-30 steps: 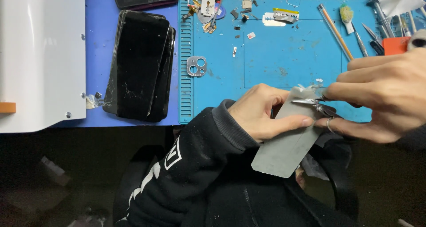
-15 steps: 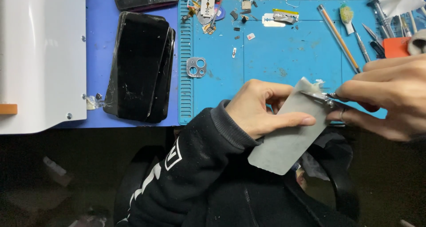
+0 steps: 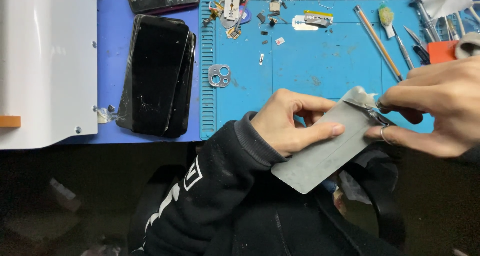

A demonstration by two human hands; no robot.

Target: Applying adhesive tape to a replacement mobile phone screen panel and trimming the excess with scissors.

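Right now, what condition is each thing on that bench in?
Grey panel: gripped by left hand, film lifted at one corner.
Tweezers: pinched in right hand, at that corner.
Black phones: stacked, top glass cracked.
Camera bezel: loose on blue mat.

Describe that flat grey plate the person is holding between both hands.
The grey plate is a thin, matte rectangle with rounded corners, metal or plastic by its look, with a faint line along its length. It is tilted diagonally over the near edge of the blue mat. The left hand pinches its long edge. The right hand works thin metal tweezers at its upper corner, where a pale film lifts away.
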